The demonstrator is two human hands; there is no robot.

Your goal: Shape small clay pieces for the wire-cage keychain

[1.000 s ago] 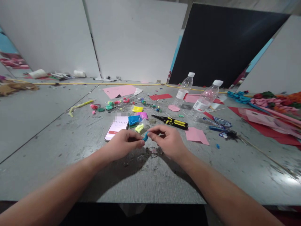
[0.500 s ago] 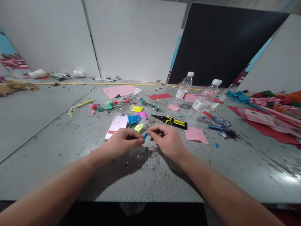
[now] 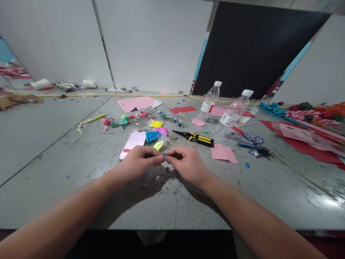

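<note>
A tiny blue piece (image 3: 164,154) shows between the fingertips of both hands, mostly covered by them. My left hand (image 3: 142,157) pinches it from the left, and my right hand (image 3: 185,162) pinches it from the right, the fingertips meeting. Just beyond the hands lie a yellow-green clay lump (image 3: 158,145), a blue packet (image 3: 152,136), a pink-purple packet (image 3: 162,131) and a yellow packet (image 3: 156,124). A phone (image 3: 132,144) showing a timer rests by my left hand. Black-and-yellow pliers (image 3: 198,139) lie beyond my right hand.
Two clear bottles (image 3: 209,100) (image 3: 234,111) stand at the back right. Pink paper (image 3: 223,153) lies right of the hands, near blue-handled pliers (image 3: 247,145). Small coloured clay pieces (image 3: 124,120) are scattered behind the phone. Red sheets (image 3: 299,144) lie at far right.
The hands have come closer together, and the blue piece, longer and more visible before, is now almost hidden between the fingertips. My right hand has shifted slightly left.
</note>
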